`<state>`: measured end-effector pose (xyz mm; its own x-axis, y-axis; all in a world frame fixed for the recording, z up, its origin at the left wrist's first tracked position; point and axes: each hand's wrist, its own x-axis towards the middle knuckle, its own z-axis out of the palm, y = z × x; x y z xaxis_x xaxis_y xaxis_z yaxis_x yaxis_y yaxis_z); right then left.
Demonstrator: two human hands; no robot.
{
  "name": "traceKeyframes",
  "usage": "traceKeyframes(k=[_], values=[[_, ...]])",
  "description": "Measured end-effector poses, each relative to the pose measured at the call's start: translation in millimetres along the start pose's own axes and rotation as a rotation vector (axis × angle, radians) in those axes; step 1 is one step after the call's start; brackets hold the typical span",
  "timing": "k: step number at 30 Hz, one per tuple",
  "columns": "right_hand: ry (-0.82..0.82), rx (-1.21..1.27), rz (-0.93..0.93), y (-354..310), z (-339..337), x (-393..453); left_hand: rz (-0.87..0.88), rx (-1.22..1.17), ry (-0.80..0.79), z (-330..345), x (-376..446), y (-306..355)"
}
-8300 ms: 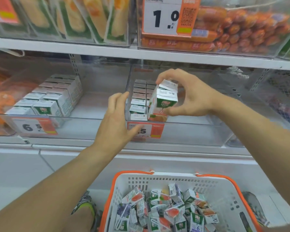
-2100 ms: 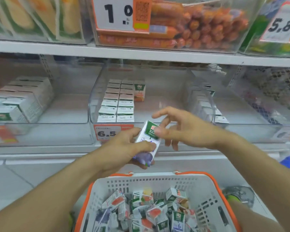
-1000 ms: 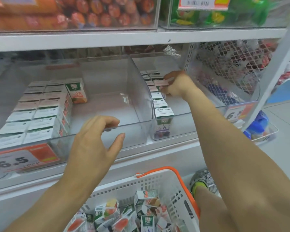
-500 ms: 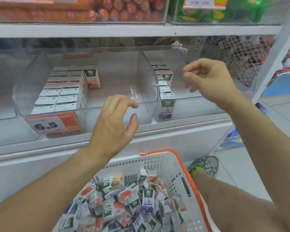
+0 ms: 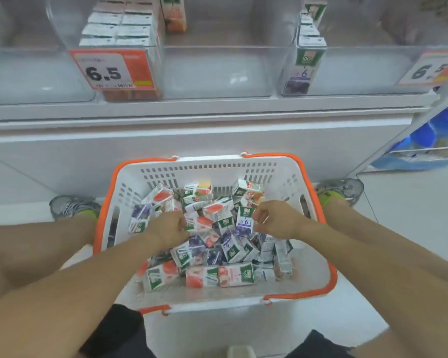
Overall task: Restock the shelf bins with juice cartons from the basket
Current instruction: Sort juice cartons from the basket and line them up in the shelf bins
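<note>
Both our hands down among the juice cartons [image 5: 212,244] in the basket [image 5: 282,169].
Left hand [image 5: 166,228] curled into the pile, its grip unclear; right hand [image 5: 277,220] pinches a purple carton [image 5: 243,223]. Light, stiff boxes, probably slick: take them across the narrow sides.

Left hand [image 5: 167,228] buried among the cartons [image 5: 210,244] at nine o'clock in the basket [image 5: 274,171], fingertips hidden, grip unclear. Shelf bins [image 5: 217,71] cut off at twelve o'clock. Carton print too blurred to read.
</note>
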<state>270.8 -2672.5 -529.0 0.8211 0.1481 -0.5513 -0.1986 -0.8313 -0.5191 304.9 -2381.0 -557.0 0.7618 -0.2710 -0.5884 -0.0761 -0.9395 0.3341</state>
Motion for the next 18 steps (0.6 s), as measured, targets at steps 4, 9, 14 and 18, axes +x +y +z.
traceKeyframes(k=[4,9,14,18], values=[[-0.043,-0.293,-0.05,7,12,16,-0.08,-0.027,-0.026,33,-6,-17],[-0.119,-0.48,-0.035,10,6,44,-0.117,-0.011,-0.062,54,-3,-11],[-0.098,-0.488,0.028,15,28,69,-0.174,-0.108,0.0,62,-3,-16],[-0.039,-0.473,0.06,13,47,74,-0.231,-0.249,-0.005,60,-5,-9]])
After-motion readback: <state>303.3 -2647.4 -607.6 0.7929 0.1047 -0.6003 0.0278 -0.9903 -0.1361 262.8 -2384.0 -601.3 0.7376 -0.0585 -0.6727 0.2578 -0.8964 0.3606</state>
